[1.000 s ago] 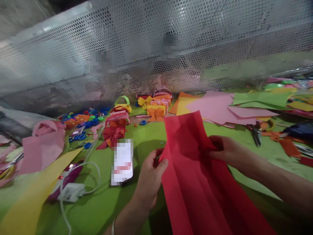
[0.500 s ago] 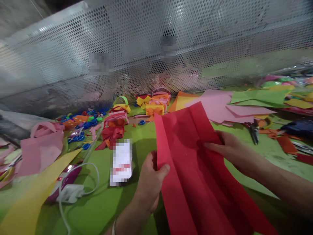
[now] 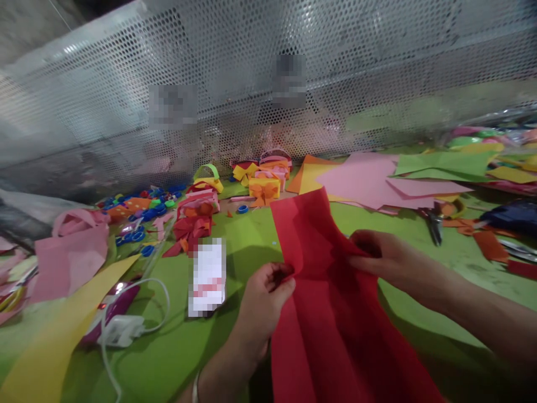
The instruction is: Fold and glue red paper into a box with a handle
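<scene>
A large sheet of red paper (image 3: 323,313) with long lengthwise creases is held up in front of me, its lower end running out of view. My left hand (image 3: 266,299) pinches the left edge between thumb and fingers. On the right edge, my right hand (image 3: 377,257) grips the sheet, some fingertips hidden behind it. Between the hands the paper bends along a crosswise crease, and its far end stands up. A phone (image 3: 207,280) with a lit, blurred screen lies left of my left hand.
Small paper bags with bows (image 3: 264,190) stand at the back before a perforated metal screen (image 3: 235,84). Pink paper sheets (image 3: 364,176) and pliers-like scissors (image 3: 434,224) lie right. To the left are a white charger with cable (image 3: 123,330), yellow paper (image 3: 71,324) and a pink paper bag (image 3: 71,263).
The red paper was spread wider and flatter half a second ago; now its sides are drawn closer and it bends at the crosswise crease. Both hands keep hold.
</scene>
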`<state>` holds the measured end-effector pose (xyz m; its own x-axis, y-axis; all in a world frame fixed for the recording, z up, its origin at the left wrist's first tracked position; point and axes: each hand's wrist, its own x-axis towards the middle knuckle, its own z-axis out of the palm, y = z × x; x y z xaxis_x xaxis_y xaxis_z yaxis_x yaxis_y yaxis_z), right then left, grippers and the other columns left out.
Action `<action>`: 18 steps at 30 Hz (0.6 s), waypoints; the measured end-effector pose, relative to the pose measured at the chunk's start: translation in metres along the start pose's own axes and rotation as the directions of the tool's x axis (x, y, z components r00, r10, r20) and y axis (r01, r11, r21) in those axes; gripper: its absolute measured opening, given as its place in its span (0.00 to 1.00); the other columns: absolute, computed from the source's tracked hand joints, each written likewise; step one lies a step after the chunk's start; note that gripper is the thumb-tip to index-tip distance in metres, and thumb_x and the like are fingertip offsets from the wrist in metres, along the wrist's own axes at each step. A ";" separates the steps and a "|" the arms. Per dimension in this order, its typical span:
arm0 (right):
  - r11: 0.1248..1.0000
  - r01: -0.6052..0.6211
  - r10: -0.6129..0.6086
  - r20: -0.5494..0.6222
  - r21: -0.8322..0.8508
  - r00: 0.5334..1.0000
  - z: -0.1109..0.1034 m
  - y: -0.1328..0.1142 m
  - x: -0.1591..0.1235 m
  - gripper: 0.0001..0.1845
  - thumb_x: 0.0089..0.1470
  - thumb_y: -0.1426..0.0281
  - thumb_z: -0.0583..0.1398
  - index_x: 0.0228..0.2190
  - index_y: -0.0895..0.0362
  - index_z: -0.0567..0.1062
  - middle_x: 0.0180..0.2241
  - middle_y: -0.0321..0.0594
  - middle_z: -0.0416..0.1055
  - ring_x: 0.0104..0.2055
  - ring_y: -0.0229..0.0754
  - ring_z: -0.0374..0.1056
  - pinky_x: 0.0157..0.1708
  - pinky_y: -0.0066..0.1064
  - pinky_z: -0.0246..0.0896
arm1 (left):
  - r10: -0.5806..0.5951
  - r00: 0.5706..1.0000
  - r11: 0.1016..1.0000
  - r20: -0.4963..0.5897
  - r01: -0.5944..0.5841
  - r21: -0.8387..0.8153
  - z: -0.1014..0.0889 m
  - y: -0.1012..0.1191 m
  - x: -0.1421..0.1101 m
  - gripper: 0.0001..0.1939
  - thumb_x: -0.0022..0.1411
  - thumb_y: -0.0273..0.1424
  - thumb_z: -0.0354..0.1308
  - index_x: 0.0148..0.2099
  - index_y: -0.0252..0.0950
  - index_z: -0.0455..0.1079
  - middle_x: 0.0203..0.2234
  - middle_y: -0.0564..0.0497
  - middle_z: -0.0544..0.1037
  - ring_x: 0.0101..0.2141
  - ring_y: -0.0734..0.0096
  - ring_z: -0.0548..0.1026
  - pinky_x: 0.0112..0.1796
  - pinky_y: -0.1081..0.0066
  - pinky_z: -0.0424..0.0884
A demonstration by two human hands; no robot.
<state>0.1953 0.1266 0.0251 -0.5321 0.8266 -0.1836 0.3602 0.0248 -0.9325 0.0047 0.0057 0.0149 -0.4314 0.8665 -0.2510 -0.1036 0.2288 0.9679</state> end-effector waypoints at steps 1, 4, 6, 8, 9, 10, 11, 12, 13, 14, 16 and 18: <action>1.000 0.014 -0.013 0.030 -0.028 0.999 -0.002 0.000 0.000 0.10 0.40 0.63 0.63 0.25 0.55 0.72 0.26 0.37 0.74 0.31 0.44 0.70 0.27 0.30 0.63 | -0.019 1.000 1.000 0.005 0.019 -0.017 -0.002 -0.002 0.003 0.11 0.46 0.30 0.64 0.35 0.34 0.74 0.34 0.45 0.81 0.39 0.61 0.78 0.41 0.64 0.71; 0.993 0.022 -0.005 0.143 -0.117 0.990 -0.006 0.000 -0.001 0.11 0.40 0.62 0.63 0.27 0.55 0.75 0.26 0.36 0.75 0.29 0.43 0.70 0.27 0.30 0.63 | -0.032 0.999 0.999 0.008 0.033 -0.029 -0.005 -0.004 0.007 0.12 0.46 0.31 0.64 0.37 0.34 0.76 0.36 0.44 0.81 0.40 0.58 0.78 0.40 0.63 0.72; 0.990 -0.002 0.026 0.172 -0.138 0.985 -0.008 0.000 -0.001 0.15 0.39 0.61 0.63 0.31 0.55 0.78 0.31 0.39 0.78 0.33 0.46 0.73 0.32 0.33 0.66 | -0.027 1.000 0.999 0.007 0.027 -0.033 -0.003 -0.002 0.004 0.12 0.46 0.30 0.63 0.37 0.35 0.76 0.37 0.44 0.81 0.42 0.58 0.77 0.41 0.64 0.72; 0.990 -0.028 0.047 0.137 -0.136 0.989 -0.008 -0.001 -0.001 0.18 0.39 0.60 0.62 0.33 0.55 0.80 0.35 0.41 0.79 0.38 0.49 0.74 0.36 0.35 0.68 | -0.027 1.000 0.999 0.014 0.027 -0.034 0.001 0.002 0.000 0.12 0.46 0.29 0.63 0.37 0.35 0.76 0.38 0.45 0.81 0.41 0.59 0.77 0.42 0.63 0.71; 0.990 -0.032 0.047 0.107 -0.137 0.993 -0.008 -0.002 -0.001 0.18 0.39 0.60 0.62 0.32 0.55 0.81 0.36 0.41 0.80 0.39 0.50 0.74 0.36 0.35 0.68 | -0.028 0.999 0.999 0.021 0.028 -0.031 0.003 0.004 -0.002 0.12 0.46 0.29 0.63 0.37 0.35 0.76 0.38 0.45 0.81 0.41 0.60 0.77 0.43 0.63 0.71; 0.989 -0.034 0.046 0.080 -0.146 0.996 -0.006 -0.002 -0.001 0.17 0.40 0.60 0.61 0.31 0.55 0.81 0.35 0.41 0.80 0.39 0.51 0.74 0.35 0.36 0.68 | -0.026 0.999 0.999 0.026 0.026 -0.026 0.005 0.006 -0.004 0.13 0.46 0.28 0.63 0.37 0.35 0.76 0.37 0.45 0.81 0.41 0.60 0.77 0.44 0.62 0.71; 0.987 -0.037 0.046 0.058 -0.153 0.997 -0.005 -0.003 -0.001 0.16 0.41 0.59 0.60 0.29 0.55 0.81 0.34 0.41 0.80 0.38 0.51 0.73 0.34 0.36 0.68 | -0.022 0.999 0.999 0.030 0.023 -0.022 0.005 0.007 -0.006 0.13 0.45 0.28 0.64 0.37 0.35 0.76 0.36 0.45 0.81 0.40 0.60 0.78 0.44 0.62 0.71; 0.987 -0.037 0.044 0.045 -0.154 0.998 -0.003 -0.003 -0.002 0.16 0.42 0.59 0.59 0.27 0.55 0.81 0.33 0.40 0.80 0.37 0.51 0.73 0.33 0.36 0.67 | -0.016 0.999 1.000 0.031 0.017 -0.019 0.006 0.008 -0.007 0.13 0.45 0.28 0.64 0.37 0.35 0.76 0.36 0.45 0.81 0.40 0.61 0.78 0.45 0.62 0.71; 0.988 -0.037 0.043 0.035 -0.149 0.998 -0.001 -0.004 -0.003 0.16 0.43 0.59 0.58 0.27 0.55 0.81 0.31 0.40 0.80 0.35 0.51 0.73 0.31 0.36 0.67 | -0.010 0.999 1.000 0.036 0.011 -0.013 0.005 0.009 -0.008 0.13 0.46 0.28 0.65 0.38 0.35 0.77 0.36 0.45 0.81 0.40 0.61 0.78 0.45 0.62 0.71; 0.989 -0.036 0.040 0.024 -0.145 0.999 0.001 -0.005 -0.003 0.16 0.43 0.59 0.58 0.26 0.55 0.81 0.30 0.40 0.79 0.35 0.51 0.73 0.31 0.35 0.66 | -0.005 0.999 1.000 0.041 0.005 -0.003 0.005 0.010 -0.008 0.14 0.47 0.29 0.65 0.39 0.35 0.77 0.37 0.44 0.81 0.40 0.61 0.78 0.45 0.62 0.71; 0.990 -0.031 0.030 -0.010 -0.136 1.000 0.004 -0.006 -0.004 0.16 0.43 0.59 0.57 0.26 0.56 0.80 0.28 0.40 0.79 0.33 0.50 0.73 0.30 0.35 0.65 | -0.003 0.998 1.000 0.061 0.001 0.030 0.003 0.011 -0.009 0.15 0.48 0.30 0.65 0.41 0.35 0.77 0.40 0.43 0.81 0.41 0.60 0.77 0.45 0.63 0.71; 0.991 -0.020 0.013 -0.052 -0.134 0.999 0.006 -0.006 -0.004 0.15 0.41 0.60 0.57 0.25 0.56 0.78 0.27 0.41 0.78 0.32 0.49 0.72 0.29 0.34 0.64 | 0.003 0.996 0.997 0.087 -0.010 0.078 0.002 0.013 -0.009 0.14 0.50 0.32 0.64 0.41 0.35 0.78 0.43 0.43 0.80 0.42 0.60 0.77 0.44 0.64 0.71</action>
<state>0.1907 0.1200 0.0299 -0.4873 0.8547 -0.1791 0.4699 0.0838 -0.8787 0.0092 0.0018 0.0293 -0.3525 0.9025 -0.2476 -0.0291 0.2538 0.9668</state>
